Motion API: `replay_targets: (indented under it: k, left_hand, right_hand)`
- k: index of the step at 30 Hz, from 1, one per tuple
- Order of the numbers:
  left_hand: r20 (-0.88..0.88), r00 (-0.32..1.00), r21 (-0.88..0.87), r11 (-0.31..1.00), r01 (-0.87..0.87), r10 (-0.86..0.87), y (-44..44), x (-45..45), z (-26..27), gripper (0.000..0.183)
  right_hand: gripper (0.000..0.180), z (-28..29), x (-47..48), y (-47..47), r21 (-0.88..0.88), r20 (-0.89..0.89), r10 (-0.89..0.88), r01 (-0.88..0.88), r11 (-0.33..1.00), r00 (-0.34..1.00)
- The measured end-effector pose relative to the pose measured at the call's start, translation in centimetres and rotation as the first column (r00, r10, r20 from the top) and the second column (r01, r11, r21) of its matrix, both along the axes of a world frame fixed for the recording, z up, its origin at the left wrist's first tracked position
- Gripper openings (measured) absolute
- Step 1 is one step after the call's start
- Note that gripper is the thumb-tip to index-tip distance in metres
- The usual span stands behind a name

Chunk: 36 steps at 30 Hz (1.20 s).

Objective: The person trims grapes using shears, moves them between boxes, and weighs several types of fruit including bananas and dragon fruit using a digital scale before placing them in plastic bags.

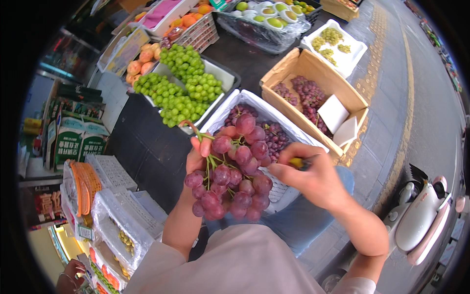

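My left hand (195, 158) holds up a large bunch of red grapes (240, 176) by its green stem, partly hidden behind the fruit. The stem's brown end sticks out past my fingertips. My right hand (317, 180) grips a small yellow and dark tool (299, 162) at the bunch's right side. Its working end is hidden, so its kind is unclear. Below the bunch stands a crate with a white liner (293, 128), and smaller dark red grapes (275, 139) lie inside it.
A cardboard box (349, 92) of red grapes and white cards stands at the right. Green grapes (191, 92) fill a tray ahead, near peaches (146, 56) and wrapped green fruit (270, 11). A scooter (415, 217) stands right; another person's hand (75, 268) shows lower left.
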<state>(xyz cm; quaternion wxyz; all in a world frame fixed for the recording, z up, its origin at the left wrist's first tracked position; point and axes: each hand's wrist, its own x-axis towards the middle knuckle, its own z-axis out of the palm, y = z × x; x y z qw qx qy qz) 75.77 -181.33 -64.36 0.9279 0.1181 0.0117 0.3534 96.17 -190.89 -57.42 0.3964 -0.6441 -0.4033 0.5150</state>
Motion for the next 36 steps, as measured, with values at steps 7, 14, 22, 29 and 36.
replay_targets:
  k: [7, 14, 22, 29, 36]
  left_hand:
    - [-0.016, 0.996, 0.215, 0.974, -0.077, 0.082, 1.8, 0.7, -3.2, 0.038]
    - [-0.132, 0.977, 0.112, 0.982, -0.153, 0.167, 1.4, 0.3, -3.4, 0.033]
    - [-0.286, 0.928, 0.012, 0.969, -0.245, 0.238, 2.2, -0.7, -2.7, 0.049]
    - [-0.195, 0.968, 0.054, 0.987, -0.153, 0.161, 3.5, -1.2, -4.0, 0.064]
    - [-0.257, 0.934, 0.109, 0.967, -0.228, 0.249, 3.5, -1.0, -3.3, 0.063]
  right_hand:
    - [0.038, -2.8, -2.3, 1.3, 0.056, 0.147, -0.102, 0.095, 0.994, 0.984]
    - [0.025, -4.2, -0.6, 0.8, 0.089, -0.289, -0.153, 0.186, 0.978, 0.945]
    - [0.018, -8.1, 3.4, 1.2, -0.074, -0.845, -0.245, 0.35, 0.934, 0.475]
    - [0.02, -10.0, 6.8, 0.9, -0.154, -0.885, -0.33, 0.463, 0.873, 0.327]
    - [0.028, -10.8, 7.5, 0.1, -0.049, -0.835, -0.346, 0.568, 0.822, 0.428]
